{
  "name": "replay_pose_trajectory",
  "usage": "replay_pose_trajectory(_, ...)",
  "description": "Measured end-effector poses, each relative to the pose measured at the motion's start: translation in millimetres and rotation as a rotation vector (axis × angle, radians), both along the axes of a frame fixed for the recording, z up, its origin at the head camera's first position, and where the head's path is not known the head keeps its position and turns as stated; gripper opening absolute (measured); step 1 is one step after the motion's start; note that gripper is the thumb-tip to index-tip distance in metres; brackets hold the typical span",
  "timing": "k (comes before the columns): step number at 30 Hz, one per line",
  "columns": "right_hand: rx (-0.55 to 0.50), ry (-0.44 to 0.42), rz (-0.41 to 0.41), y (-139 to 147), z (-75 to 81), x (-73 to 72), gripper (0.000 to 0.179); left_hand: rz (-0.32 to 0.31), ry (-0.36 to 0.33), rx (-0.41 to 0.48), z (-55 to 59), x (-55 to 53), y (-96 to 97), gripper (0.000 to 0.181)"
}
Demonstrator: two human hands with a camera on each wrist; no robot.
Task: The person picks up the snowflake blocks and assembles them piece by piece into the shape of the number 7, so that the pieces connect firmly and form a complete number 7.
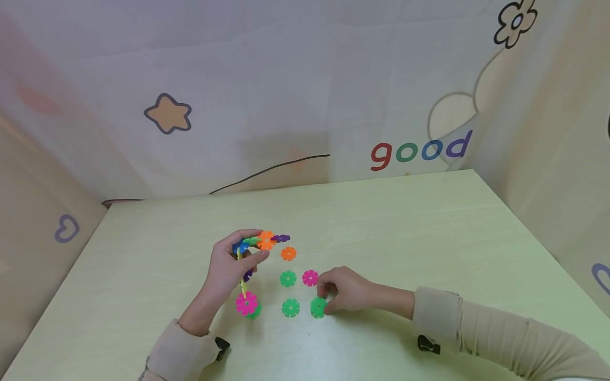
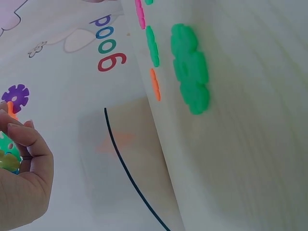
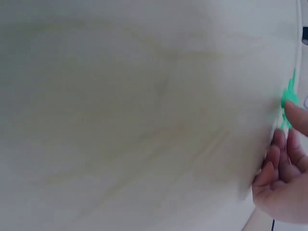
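My left hand [image 1: 229, 264] holds a linked chain of plastic snowflake discs just above the table, thumb and fingers around its upper part. Along this chain come a purple disc [image 1: 282, 238] at the free tip, an orange disc [image 1: 267, 240], a blue disc [image 1: 240, 247], yellow ones and a pink disc [image 1: 247, 303] at the low end. Further right, my right hand [image 1: 350, 288] pinches a green snowflake disc [image 1: 318, 307] at its edge between thumb and curled fingers. The right wrist view has the thumb over that green disc [image 3: 289, 98].
Loose snowflake discs lie between the hands: an orange one [image 1: 288, 254], a green one [image 1: 288, 279], a pink one [image 1: 311, 278] and another green one [image 1: 290, 307]. The pale wooden table [image 1: 405, 227] meets a printed cloth backdrop [image 1: 286, 79] at its back edge.
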State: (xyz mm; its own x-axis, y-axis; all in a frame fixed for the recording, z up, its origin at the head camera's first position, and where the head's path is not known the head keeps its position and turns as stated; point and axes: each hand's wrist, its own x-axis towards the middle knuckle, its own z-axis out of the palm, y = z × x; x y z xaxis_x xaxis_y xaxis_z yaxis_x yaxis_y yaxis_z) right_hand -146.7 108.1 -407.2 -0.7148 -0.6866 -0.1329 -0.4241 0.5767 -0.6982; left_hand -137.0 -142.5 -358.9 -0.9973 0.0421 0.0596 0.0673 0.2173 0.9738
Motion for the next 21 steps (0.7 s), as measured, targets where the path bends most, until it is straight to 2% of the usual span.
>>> replay_pose_trajectory(10, -0.065, -0.171, -0.004, 3.7, 5.6, -3.1, 0.01, -0.008, -0.004, 0.0, -1.3, 0.3, 0.7, 0.039)
replay_pose_trajectory(15, -0.074, -0.208, -0.012, 4.2, 8.4, -3.1, 0.007, -0.016, -0.01, -0.008, -1.7, 0.3, 1.5, 0.039)
replay_pose_trajectory(21, -0.172, -0.249, 0.029, 10.5, 8.6, -2.9, 0.01, -0.022, -0.009, -0.016, -2.0, 0.7, 3.4, 0.038)
